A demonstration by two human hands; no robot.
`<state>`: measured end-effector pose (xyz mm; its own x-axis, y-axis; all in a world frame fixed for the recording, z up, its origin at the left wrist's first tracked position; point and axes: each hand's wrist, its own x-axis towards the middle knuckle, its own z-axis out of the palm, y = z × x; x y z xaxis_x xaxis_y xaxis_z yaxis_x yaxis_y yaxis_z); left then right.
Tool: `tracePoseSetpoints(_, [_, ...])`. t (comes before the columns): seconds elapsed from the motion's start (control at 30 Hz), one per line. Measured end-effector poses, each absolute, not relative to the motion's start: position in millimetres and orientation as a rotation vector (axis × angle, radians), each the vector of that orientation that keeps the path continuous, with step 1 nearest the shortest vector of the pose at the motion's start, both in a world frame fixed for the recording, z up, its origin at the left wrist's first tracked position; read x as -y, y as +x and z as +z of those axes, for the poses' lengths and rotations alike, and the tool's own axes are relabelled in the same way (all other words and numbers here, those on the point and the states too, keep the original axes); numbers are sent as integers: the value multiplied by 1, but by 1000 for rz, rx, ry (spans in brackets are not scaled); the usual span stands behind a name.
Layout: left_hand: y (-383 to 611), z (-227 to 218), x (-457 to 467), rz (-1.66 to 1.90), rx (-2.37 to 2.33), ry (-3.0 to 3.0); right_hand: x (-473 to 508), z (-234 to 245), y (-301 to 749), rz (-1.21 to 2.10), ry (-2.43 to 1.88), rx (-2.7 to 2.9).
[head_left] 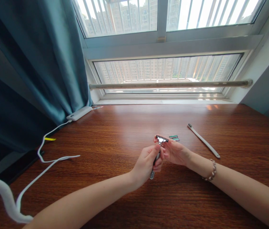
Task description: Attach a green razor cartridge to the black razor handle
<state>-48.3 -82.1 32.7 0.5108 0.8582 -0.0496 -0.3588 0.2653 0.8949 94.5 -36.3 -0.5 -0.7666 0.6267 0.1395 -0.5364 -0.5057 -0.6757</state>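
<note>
My left hand [146, 162] is closed around the dark and silver handle of a razor [158, 156], held tilted above the brown table. The razor's black, wide head [162, 138] points up and away from me. My right hand [176, 152], with a braided bracelet on its wrist, is at the head, fingertips on both sides of it; some fingers are hidden behind. Just beyond the right hand, razor cartridges [173, 137] with green strips lie on the table, partly covered by that hand.
A white toothbrush [204, 141] with dark bristles lies to the right. At the back left, a white power strip or adapter [79, 113] with a white cable [46, 160] rests by the blue curtain [60, 63]. A rail [167, 85] crosses the window behind the table [96, 171].
</note>
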Motion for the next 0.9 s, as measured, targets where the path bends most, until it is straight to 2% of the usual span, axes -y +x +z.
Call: tracePoseSetpoints(0.9, [-48, 30, 84, 885, -645, 948, 36, 4, 97, 2196, -204, 921])
